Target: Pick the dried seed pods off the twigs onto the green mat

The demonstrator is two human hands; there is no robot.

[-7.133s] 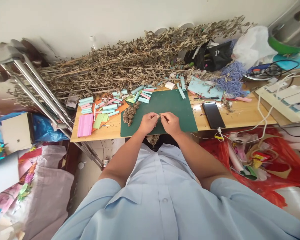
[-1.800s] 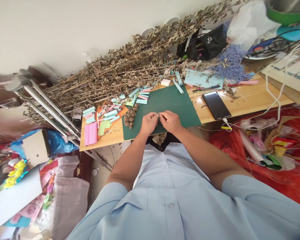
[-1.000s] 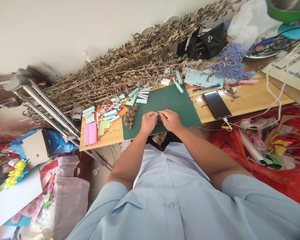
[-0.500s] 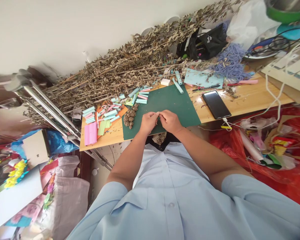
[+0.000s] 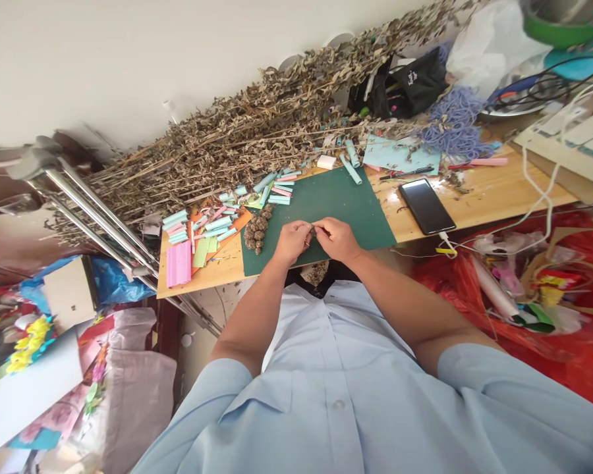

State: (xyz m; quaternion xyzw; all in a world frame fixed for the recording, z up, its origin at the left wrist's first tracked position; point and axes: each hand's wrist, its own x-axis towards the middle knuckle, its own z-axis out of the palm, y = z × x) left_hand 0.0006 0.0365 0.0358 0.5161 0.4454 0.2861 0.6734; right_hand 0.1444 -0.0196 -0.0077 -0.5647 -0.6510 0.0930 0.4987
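My left hand and my right hand meet over the near edge of a green cutting mat. Both are closed in a fingertip pinch around a small brown clump, which looks like dried plant matter and is mostly hidden by the fingers. To the left of my left hand, several rough brown balls sit in a cluster on the mat. Below my wrists, crumbled dried bits show in something black at my lap.
Dried leafy stalks are heaped along the wall. Rolled paper pieces and a pink paper block lie at the left of the wooden table. At right are a phone on a cable and a power strip.
My fingertips have parted slightly, and more of the small brown clump shows between them. My left hand has shifted a little to the left. The balls on the mat have not moved.
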